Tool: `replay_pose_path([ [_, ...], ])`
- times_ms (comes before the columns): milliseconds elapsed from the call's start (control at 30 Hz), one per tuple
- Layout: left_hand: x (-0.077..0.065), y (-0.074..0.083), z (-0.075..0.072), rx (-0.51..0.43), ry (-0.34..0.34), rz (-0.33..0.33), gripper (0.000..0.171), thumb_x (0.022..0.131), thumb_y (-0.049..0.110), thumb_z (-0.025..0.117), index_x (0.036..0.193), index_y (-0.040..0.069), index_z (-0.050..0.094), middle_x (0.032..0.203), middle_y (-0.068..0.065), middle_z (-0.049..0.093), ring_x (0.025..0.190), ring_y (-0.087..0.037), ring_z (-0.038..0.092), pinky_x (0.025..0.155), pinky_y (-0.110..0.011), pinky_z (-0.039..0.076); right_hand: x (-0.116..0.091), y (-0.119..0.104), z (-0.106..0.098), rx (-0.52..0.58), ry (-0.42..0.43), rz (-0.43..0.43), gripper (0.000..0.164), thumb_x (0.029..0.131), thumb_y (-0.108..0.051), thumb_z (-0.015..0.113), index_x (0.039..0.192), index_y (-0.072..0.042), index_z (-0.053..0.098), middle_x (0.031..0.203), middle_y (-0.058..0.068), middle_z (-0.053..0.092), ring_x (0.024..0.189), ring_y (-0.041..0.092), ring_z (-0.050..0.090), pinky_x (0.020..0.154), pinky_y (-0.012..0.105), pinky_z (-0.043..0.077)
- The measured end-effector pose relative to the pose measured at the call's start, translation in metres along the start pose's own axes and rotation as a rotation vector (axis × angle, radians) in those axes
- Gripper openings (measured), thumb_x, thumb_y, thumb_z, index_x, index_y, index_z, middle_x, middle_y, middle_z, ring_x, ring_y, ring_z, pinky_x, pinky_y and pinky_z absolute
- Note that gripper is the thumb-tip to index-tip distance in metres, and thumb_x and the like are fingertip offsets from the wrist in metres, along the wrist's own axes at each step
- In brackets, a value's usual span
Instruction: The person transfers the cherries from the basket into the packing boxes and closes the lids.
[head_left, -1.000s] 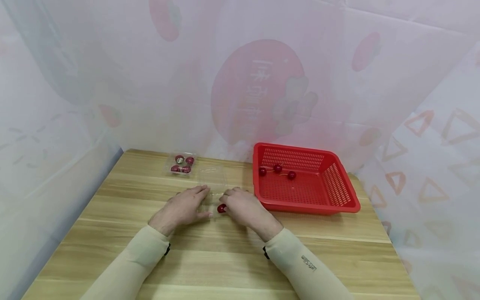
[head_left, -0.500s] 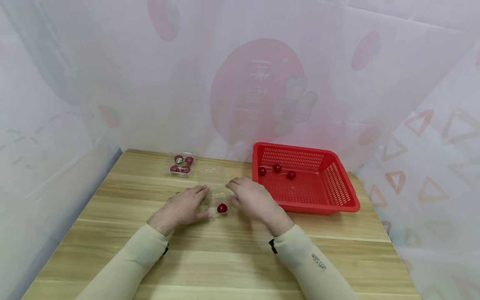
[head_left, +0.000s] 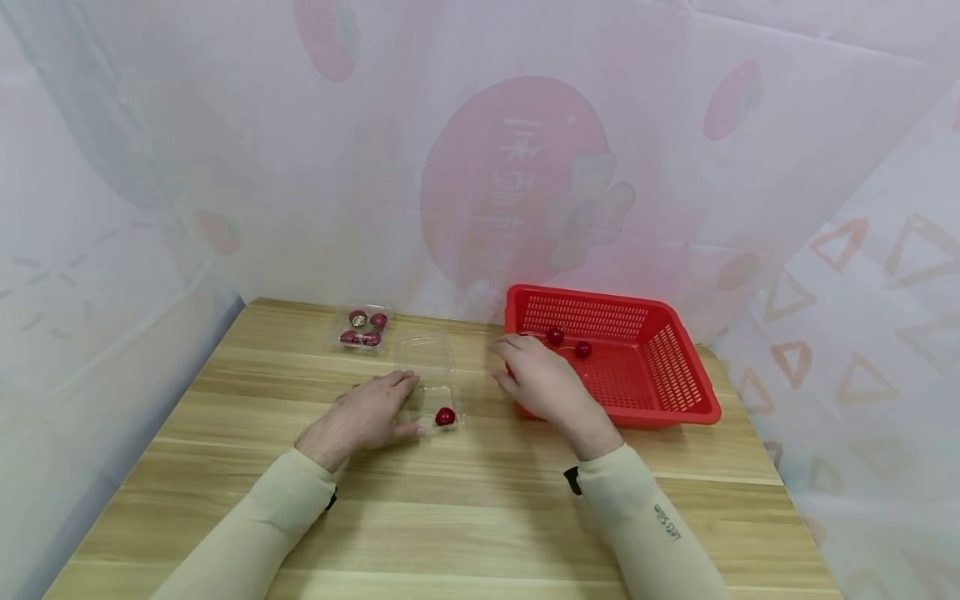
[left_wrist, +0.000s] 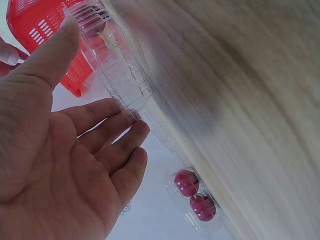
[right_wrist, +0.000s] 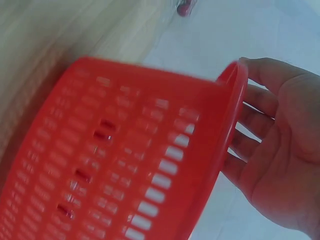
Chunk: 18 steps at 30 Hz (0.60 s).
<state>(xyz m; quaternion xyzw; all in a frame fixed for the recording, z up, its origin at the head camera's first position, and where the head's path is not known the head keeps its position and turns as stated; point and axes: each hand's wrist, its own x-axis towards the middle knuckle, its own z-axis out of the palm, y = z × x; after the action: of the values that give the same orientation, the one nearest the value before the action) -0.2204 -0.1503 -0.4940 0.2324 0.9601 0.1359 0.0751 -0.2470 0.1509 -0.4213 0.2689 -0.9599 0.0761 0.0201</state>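
Observation:
My left hand (head_left: pixel 363 421) steadies an open clear plastic box (head_left: pixel 427 354) on the table, fingers and thumb against its left side. Inside the box's near right corner lies one red cherry (head_left: pixel 446 416). In the left wrist view, the loosely extended fingers (left_wrist: pixel 100 135) touch the box wall (left_wrist: pixel 122 77). Over the left rim of a red basket (head_left: pixel 637 415) hovers my right hand (head_left: pixel 551 387), holding nothing that shows. Two cherries (head_left: pixel 583 350) are visible in the basket; the hand covers part of its left side. The right wrist view shows spread fingers at the basket rim (right_wrist: pixel 235 110).
A lidded clear box (head_left: pixel 363 327) with several cherries stands at the back left of the wooden table (head_left: pixel 420 533). A printed cloth backdrop (head_left: pixel 360 167) rises behind the table edge.
My right hand has let go of the cherry in the open box and moved right to the basket's left rim. My left hand stays in place.

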Motion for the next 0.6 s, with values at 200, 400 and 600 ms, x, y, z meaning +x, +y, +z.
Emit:
replay_pose_path([
  [200,-0.001,0.001,-0.001,0.001,0.005,0.003,0.092,0.104,0.053,0.090,0.166,-0.007,0.058,0.172,-0.028,0.061,0.155,-0.052,0.065,0.130,-0.067,0.057,-0.004,0.020,-0.007,0.012,0.001,0.059,0.049,0.114,-0.024,0.079,0.158,-0.006,0.071,0.164,0.016,0.072,0.157,0.035,0.067,0.133,0.052,0.058],
  [400,-0.001,0.002,-0.001,-0.010,-0.005,-0.003,0.091,0.105,0.053,0.089,0.167,-0.007,0.057,0.174,-0.029,0.059,0.157,-0.052,0.064,0.131,-0.067,0.055,-0.006,0.039,-0.007,0.042,-0.011,0.116,0.052,0.115,-0.025,0.078,0.162,-0.006,0.068,0.166,0.017,0.070,0.159,0.037,0.065,0.133,0.056,0.058],
  [600,-0.002,0.002,-0.003,-0.003,-0.008,-0.008,0.092,0.105,0.054,0.088,0.167,-0.007,0.057,0.174,-0.029,0.059,0.156,-0.053,0.064,0.130,-0.067,0.056,-0.008,0.059,-0.005,0.057,-0.014,0.141,0.048,0.116,-0.023,0.076,0.160,-0.005,0.069,0.164,0.018,0.071,0.156,0.039,0.066,0.133,0.058,0.057],
])
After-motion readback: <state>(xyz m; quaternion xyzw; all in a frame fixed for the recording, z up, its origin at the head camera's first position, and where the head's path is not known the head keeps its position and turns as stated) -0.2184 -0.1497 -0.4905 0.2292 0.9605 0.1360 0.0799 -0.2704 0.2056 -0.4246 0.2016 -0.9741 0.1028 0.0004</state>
